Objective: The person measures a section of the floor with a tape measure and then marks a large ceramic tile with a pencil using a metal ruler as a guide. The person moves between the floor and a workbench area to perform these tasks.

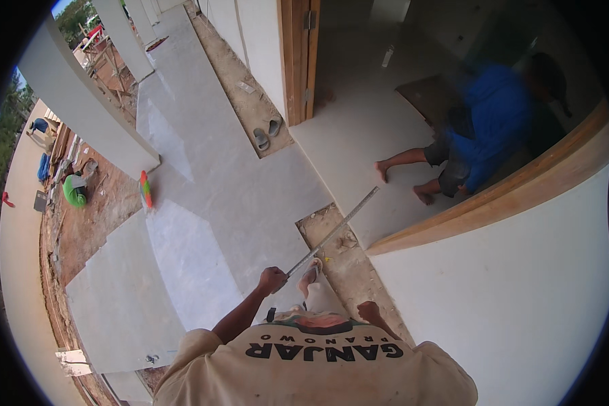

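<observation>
My left hand point(273, 279) is closed round the near end of a long, thin grey metal bar point(335, 232). The bar slants up and to the right, across a strip of bare dirt, and its far end shows against the doorway floor. Low by my right side, my right hand point(370, 312) has its fingers curled in. Whether anything is inside them does not show. Below the bar my foot in a sandal point(310, 272) rests near the edge of the tiles.
A person in a blue top point(494, 122) bends inside the doorway, beside its wooden frame point(494, 203). Grey slippers point(261, 139) lie on a dirt strip point(230, 81). Large grey tiles point(250, 196) cover the walkway. An orange-and-green object point(146, 189) stands by a white pillar point(95, 95). Others work outside, left.
</observation>
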